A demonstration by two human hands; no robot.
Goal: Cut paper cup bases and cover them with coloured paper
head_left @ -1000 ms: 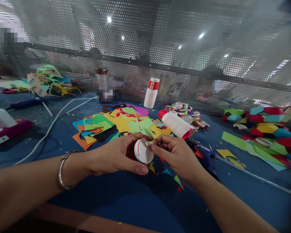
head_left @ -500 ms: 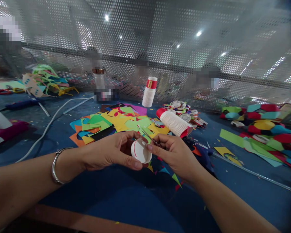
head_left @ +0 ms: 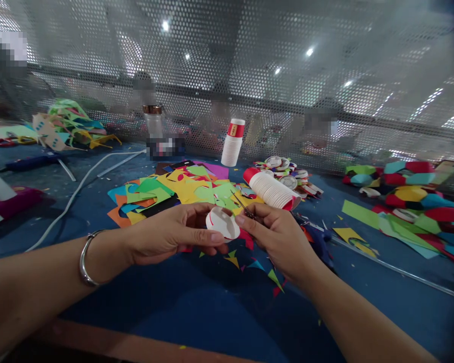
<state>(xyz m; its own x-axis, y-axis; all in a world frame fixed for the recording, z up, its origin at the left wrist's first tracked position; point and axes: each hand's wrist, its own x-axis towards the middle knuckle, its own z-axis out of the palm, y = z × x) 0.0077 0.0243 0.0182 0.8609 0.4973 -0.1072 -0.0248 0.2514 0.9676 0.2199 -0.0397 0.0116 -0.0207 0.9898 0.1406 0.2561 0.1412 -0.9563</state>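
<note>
My left hand (head_left: 174, 234) grips a short, cut-down white paper cup (head_left: 218, 222), thumb in front and fingers behind. The cup's open side faces up and toward me, and a red line marks its inner wall. Close on its right, my right hand (head_left: 278, 237) is closed around a small pair of scissors (head_left: 243, 204). Their thin blades point up and left, beyond the cup; the handles are mostly hidden by my fingers. Behind both hands lies a heap of coloured paper scraps (head_left: 185, 189).
Beyond the heap, one stack of paper cups (head_left: 232, 146) stands upright and another cup stack (head_left: 270, 189) lies on its side. Blue glue gun (head_left: 321, 244) rests by my right wrist. Coloured paper crafts (head_left: 412, 194) sit at right, a white cable (head_left: 77, 194) at left. Perforated metal panel (head_left: 249, 65) stands behind.
The cut-down cup has turned and tilted in my left hand, and has risen slightly. My right hand has moved a little right with the scissors, away from the cup.
</note>
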